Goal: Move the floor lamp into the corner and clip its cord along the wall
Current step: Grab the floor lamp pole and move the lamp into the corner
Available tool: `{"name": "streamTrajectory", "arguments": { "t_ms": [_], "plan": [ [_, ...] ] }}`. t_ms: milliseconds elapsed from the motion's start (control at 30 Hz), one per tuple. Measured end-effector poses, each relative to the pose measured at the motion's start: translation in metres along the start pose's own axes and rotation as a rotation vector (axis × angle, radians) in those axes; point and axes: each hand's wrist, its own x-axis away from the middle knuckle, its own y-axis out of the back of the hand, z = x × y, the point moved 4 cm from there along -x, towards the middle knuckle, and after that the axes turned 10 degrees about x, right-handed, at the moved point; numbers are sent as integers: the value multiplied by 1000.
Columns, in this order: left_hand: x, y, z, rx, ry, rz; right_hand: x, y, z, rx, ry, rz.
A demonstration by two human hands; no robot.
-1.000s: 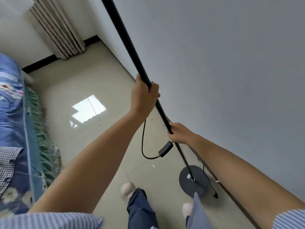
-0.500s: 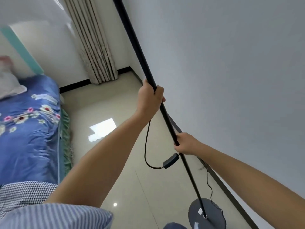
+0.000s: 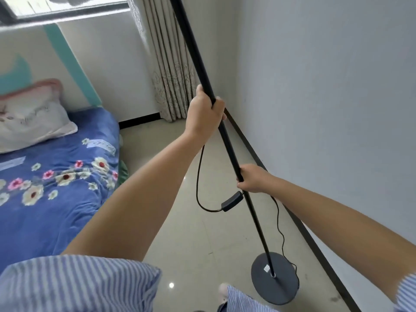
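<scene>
Missing from view: floor lamp (image 3: 227, 140) head.

Bed (image 3: 51, 199): is being seen at the left of the frame, covered by a blue flowered spread.
Pillow (image 3: 31, 118): is being shown lying at the bed's head, upper left, pale with a pink edge.
Curtain (image 3: 166, 64): is being seen hanging at upper centre, beige and pleated, reaching down to the floor.
Window (image 3: 65, 7): is being cut off by the top left edge.
Floor (image 3: 191, 233): is being shown as glossy beige tile, reflecting a spot of light at the bottom centre.
</scene>
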Motion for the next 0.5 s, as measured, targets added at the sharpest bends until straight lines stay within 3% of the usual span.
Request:
{"name": "streamTrajectory", "arguments": {
  "t_ms": [500],
  "plan": [
    [-320,88,149,7,-19,40,-348,104,50,21,-40,-40]
  ]
}}
